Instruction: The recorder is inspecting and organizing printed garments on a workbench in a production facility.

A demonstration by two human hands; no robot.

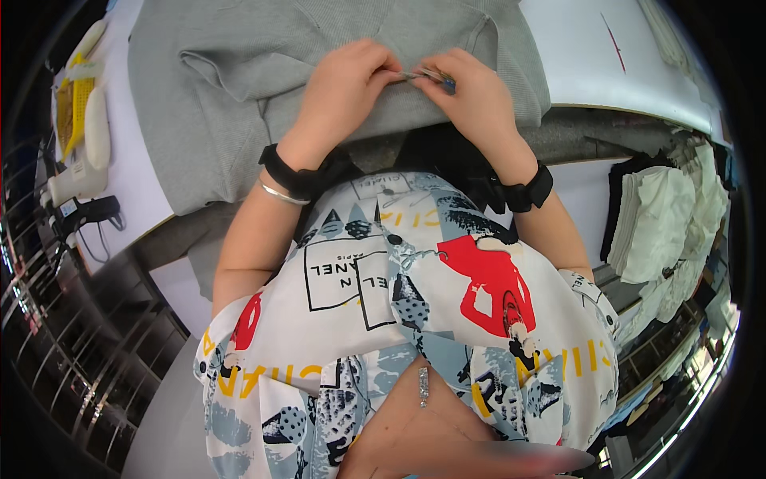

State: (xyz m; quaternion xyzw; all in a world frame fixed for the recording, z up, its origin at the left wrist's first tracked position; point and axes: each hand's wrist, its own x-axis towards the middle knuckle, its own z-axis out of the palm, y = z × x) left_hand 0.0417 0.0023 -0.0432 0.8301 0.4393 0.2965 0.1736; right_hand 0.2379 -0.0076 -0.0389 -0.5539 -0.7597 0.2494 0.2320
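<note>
A grey ribbed knit garment (233, 138) lies spread over the white table in front of me. Above its near part, my left hand (353, 84) pinches a small bit of grey material between thumb and forefinger. Close beside it on the right, my right hand (464, 90) pinches the other side of that bit. A small tool (440, 78) with some blue on it sits in the fingers of my right hand; its kind is partly hidden. The fingertips of both hands nearly meet. A black band is on each wrist.
At the left of the table are a yellow plastic basket (75, 108), a white cone (78, 179) and a black device with a cable (90, 215). A thin red tool (615, 45) lies on the table at the right. Folded white garments (655, 221) are stacked lower right.
</note>
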